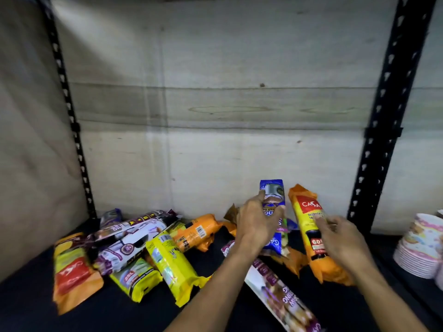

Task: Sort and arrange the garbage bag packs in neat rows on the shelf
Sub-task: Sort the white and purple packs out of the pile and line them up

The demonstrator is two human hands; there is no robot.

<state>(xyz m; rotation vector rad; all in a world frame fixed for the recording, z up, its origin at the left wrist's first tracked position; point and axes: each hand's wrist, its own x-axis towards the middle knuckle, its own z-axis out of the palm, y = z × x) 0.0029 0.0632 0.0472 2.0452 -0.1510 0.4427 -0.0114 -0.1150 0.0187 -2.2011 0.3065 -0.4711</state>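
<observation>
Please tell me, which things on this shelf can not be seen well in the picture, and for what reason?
Head view, the only one:
- Blue pack: its middle is covered by the left hand; the print is blurred.
- Orange pack: the right hand hides part of its label.
- White and purple pack: cut by the bottom edge, crossed by the left forearm.
- Stack of paper plates: cut by the right edge.
- Packs in the left pile: they overlap, the small text is unreadable.
</observation>
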